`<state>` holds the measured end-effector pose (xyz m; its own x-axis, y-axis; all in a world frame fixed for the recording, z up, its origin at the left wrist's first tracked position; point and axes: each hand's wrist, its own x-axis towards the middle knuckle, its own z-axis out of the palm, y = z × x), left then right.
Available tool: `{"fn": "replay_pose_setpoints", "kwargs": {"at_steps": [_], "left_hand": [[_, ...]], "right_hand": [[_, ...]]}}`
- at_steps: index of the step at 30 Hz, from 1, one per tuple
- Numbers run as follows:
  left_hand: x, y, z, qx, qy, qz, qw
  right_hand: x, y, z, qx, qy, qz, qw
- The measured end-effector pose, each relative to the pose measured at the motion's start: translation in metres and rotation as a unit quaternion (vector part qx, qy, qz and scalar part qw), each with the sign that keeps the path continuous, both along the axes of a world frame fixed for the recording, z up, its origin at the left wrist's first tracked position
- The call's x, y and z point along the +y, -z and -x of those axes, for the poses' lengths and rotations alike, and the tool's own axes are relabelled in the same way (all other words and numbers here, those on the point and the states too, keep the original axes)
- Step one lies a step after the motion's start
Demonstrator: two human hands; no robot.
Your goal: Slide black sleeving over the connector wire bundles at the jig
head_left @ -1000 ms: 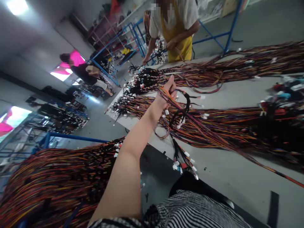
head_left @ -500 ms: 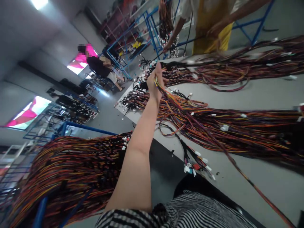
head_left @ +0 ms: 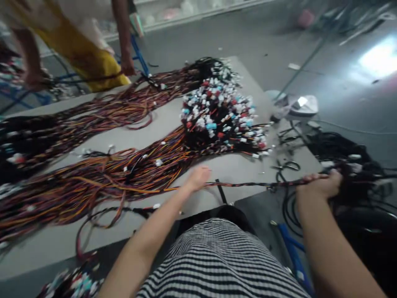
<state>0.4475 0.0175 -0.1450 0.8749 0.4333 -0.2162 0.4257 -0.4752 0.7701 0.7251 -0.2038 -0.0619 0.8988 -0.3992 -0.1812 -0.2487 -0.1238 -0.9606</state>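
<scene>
A long wire harness (head_left: 245, 184) stretches between my two hands along the near side of the table. My left hand (head_left: 198, 178), somewhat blurred, is closed around it near the middle of the table. Beyond the table's right edge, my right hand (head_left: 321, 185) grips the harness, fingers wrapped over it. Just behind my left hand lies a thick pile of orange, red and black wire harnesses (head_left: 149, 161). Its right end is a heap of white, blue and red connectors (head_left: 220, 111).
A second row of harnesses (head_left: 102, 107) runs along the table's far side, where a person in a yellow apron (head_left: 77, 45) holds a cable. Scissors (head_left: 290, 165) lie near the table's right corner. Dark cables (head_left: 344, 149) heap beyond it, and a blue frame (head_left: 293, 252) stands below.
The view has swung from the left end of the table to the right. My left hand has come back close to my body, and my right hand has come into view on the harness.
</scene>
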Motion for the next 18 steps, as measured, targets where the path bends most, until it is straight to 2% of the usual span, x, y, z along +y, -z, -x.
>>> {"fn": "replay_pose_setpoints", "kwargs": {"at_steps": [1, 3, 4, 6, 9, 12, 14, 16, 18], "left_hand": [[-0.033, 0.006, -0.042, -0.022, 0.045, 0.055, 0.997], [-0.087, 0.017, -0.108, -0.017, 0.110, 0.146, 0.983], [-0.105, 0.021, -0.134, -0.004, 0.126, 0.171, 0.977], [-0.121, 0.031, -0.179, 0.016, 0.126, 0.174, 0.976], [-0.110, 0.039, -0.254, -0.006, 0.097, 0.124, 0.988], [-0.089, 0.043, -0.341, -0.011, 0.070, 0.084, 0.994], [-0.081, 0.047, -0.392, 0.020, 0.050, 0.064, 0.996], [-0.078, 0.052, -0.429, 0.080, 0.025, 0.064, 0.994], [-0.077, 0.057, -0.449, 0.149, -0.005, 0.096, 0.984]], "right_hand": [[-0.002, 0.002, -0.010, 0.030, 0.034, -0.044, 0.998], [0.001, 0.010, -0.031, 0.066, 0.066, -0.104, 0.990], [0.004, 0.016, -0.044, 0.067, 0.059, -0.106, 0.990], [0.008, 0.026, -0.075, 0.063, 0.046, -0.106, 0.991], [0.009, 0.039, -0.142, 0.029, 0.024, -0.102, 0.994], [0.016, 0.051, -0.219, -0.024, -0.034, -0.031, 0.999], [0.025, 0.060, -0.266, -0.037, -0.076, 0.018, 0.996], [0.032, 0.069, -0.305, -0.025, -0.115, 0.063, 0.991], [0.030, 0.074, -0.330, -0.001, -0.176, 0.145, 0.974]]}}
